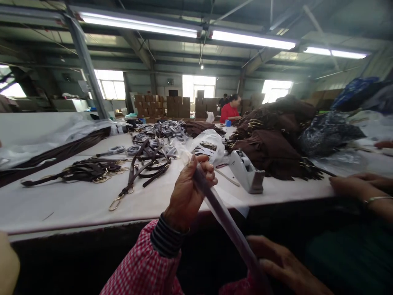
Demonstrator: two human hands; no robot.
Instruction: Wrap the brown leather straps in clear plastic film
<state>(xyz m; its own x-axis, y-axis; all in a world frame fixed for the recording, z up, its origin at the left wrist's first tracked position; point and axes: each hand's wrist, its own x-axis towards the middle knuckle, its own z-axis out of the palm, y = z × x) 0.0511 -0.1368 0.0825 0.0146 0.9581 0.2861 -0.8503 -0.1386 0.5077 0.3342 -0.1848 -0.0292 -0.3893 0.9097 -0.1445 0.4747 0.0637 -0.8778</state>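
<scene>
My left hand (192, 184), in a red checked sleeve with a striped cuff, is closed round the upper part of a long dark strap (225, 219). The strap looks wrapped in thin, cloudy clear plastic. It slants down to the lower right, where the fingers of my right hand (279, 262) are closed at its lower part; its end is lost in the dark. Just behind my left hand lies a crumpled clear plastic bag (211, 141). A grey tape dispenser (247, 174) stands to the right of that hand. Brown straps with metal rings (132, 174) lie to its left.
The white table (76, 209) carries coiled wrapped straps (166, 129), a bundle of straps (92, 169) and a heap of brown fabric pieces (270, 151). A co-worker's hand (359, 184) with a bracelet is at the right. A person in red (230, 110) works farther back.
</scene>
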